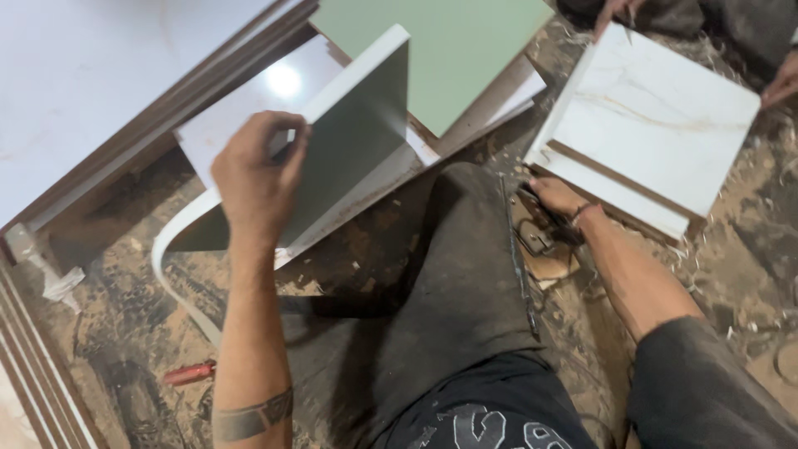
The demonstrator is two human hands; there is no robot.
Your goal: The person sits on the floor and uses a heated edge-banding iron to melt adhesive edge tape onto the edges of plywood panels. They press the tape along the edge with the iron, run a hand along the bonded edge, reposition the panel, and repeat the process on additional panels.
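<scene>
My left hand grips the near edge of a grey-green laminated board that stands tilted on its edge on the dusty floor. A white edge-band strip curls away from the board's lower end. My right hand reaches down past my knee and closes around a dark hand tool lying on the floor; the tool is partly hidden behind my leg. A marble-patterned white board lies just beyond my right hand.
A light green panel and white panels lie stacked behind the held board. Another person's hands touch the marble board's far corners. A red-handled tool lies on the sawdust at lower left. Dark-edged boards run along the left.
</scene>
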